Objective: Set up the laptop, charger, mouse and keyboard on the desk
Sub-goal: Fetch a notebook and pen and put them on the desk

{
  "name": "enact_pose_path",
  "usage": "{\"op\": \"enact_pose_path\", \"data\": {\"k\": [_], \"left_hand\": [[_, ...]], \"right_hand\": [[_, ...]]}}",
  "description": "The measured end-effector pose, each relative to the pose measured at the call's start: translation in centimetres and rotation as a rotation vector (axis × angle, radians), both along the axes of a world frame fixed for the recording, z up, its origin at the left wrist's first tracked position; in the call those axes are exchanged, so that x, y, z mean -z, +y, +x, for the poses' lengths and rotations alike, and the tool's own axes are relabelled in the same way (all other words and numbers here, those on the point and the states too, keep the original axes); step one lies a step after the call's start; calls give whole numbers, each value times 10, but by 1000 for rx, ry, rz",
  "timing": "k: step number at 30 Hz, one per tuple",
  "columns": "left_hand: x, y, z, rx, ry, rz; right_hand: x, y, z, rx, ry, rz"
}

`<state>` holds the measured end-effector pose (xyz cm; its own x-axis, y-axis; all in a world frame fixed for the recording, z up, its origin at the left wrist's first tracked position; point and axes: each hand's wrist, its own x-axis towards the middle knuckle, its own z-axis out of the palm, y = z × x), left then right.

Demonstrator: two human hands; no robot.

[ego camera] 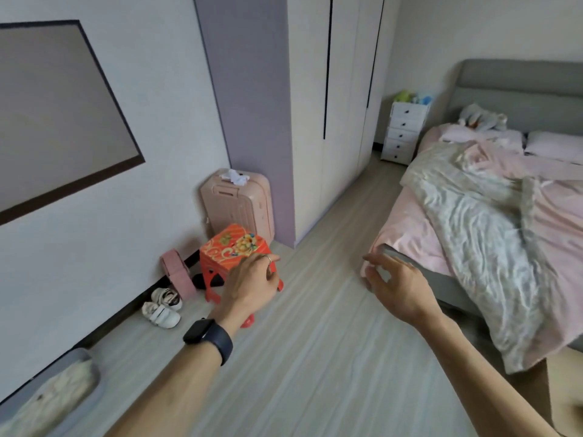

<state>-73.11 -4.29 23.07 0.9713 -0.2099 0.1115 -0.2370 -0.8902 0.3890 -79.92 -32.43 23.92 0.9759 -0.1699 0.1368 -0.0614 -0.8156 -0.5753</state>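
A pale, striped wood-look floor (315,342) fills the middle and bottom of the frame. Along the right side stands a grey upholstered bed (520,86) with pink sheets and a crumpled silvery quilt (473,222). A tall white wardrobe (315,121) rises at top centre, and a dark-framed grey panel (56,115) sits on the wall at upper left.

Left of centre is a pink hard-shell suitcase (239,206), and just in front of it a red plastic stool with a flowered top (233,247). A white chest of small drawers (405,130) stands far back beside the bed. A pair of small white shoes (162,307) lies by the wall at lower left.

The left hand (249,285) wears a black smartwatch (206,335) at the wrist and a thin ring (269,258). It reaches out at centre and overlaps the stool in the picture. Its fingers are loosely curled and hold nothing; whether they touch the stool I cannot tell. The right hand (397,285) is held out before the bed's near corner, fingers relaxed and slightly bent. It looks empty, though blur softens it.

No laptop, charger, mouse, keyboard or desk is in view. The task seems to be at its very start, with the gear not yet found. The next move calls for turning toward wherever the equipment and desk are, then taking up the first item.
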Motion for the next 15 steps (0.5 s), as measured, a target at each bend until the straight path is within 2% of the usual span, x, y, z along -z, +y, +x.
{"op": "enact_pose_path", "data": {"k": [7, 10, 15], "left_hand": [[14, -45, 193, 102, -7, 3], [10, -73, 287, 175, 16, 23], [-2, -123, 413, 262, 38, -15]], "right_hand": [[12, -41, 161, 88, 3, -19], [13, -61, 229, 171, 69, -21], [6, -102, 327, 274, 68, -47]]}}
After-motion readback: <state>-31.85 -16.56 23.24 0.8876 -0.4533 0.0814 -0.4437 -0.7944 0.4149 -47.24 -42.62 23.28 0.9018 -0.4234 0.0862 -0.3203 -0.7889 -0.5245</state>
